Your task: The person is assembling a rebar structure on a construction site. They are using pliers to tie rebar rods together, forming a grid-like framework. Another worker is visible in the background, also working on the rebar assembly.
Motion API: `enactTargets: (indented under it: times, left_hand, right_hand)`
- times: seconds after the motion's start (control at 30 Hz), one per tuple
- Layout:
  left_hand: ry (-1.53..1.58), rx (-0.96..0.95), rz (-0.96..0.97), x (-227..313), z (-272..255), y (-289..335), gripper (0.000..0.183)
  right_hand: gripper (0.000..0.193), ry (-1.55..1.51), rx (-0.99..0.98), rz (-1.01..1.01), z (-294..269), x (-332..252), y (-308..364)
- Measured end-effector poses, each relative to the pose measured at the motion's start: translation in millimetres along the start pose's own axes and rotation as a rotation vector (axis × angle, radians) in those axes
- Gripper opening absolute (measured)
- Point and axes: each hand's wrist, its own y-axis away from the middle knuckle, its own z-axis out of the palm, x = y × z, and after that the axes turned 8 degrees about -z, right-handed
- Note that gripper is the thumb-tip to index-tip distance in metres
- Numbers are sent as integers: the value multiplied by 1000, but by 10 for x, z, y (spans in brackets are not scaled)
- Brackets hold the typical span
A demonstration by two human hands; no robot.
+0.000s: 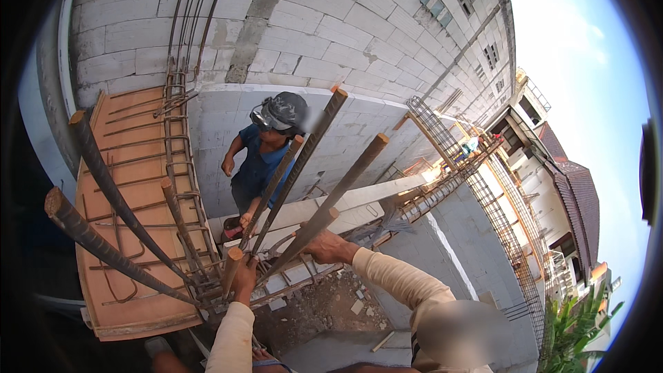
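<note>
Ribbed rebars [298, 169] with rusty cut ends project beside plywood formwork [114, 314]. Left hand [243, 279] and right hand [329, 247] sit at their lower lengths; whether fingers grip cannot be told. Formwork contains thinner steel bars [138, 144]

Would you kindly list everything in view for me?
Thick ribbed steel bars: about eight, brown, foreground.
Flat plywood sheet: one, orange-brown, left.
Thin steel rods: several, rusty brown, over the sheet.
Block masonry wall: one, pale grey, behind.
Capped co-worker: one, blue-shirted, beyond bars.
Long steel lattice cages: several, brown, right.
Broken rubble: one patch, grey, below centre.
Brown-roofed house: one, white, far right.
Leafy plant: one, green, lower right.
Left hand: one, beige-sleeved, among bar bases.
Right hand: one, beige-sleeved, centre.
</note>
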Motion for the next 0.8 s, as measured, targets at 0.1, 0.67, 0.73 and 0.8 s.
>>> enactTargets:
  times: [0.1, 0.67, 0.73, 0.8]
  left_hand:
    - [-92, 89, 116, -77, -4, -2, 36]
    - [88, -58, -27, 84, -55, 109, 34]
    - [-35, -14, 89, 104, -88, 113, 33]
    - [-102, 19, 167, 104, -106, 119, 33]
  right_hand:
    - [49, -527, -167, 218, 15, 69, -65]
    - [42, -357, -4, 147, 627, 125, -10]
    - [47, -271, 50, 61, 595, 114, -46]
    - [51, -318, 17, 157, 505, 71, -44]
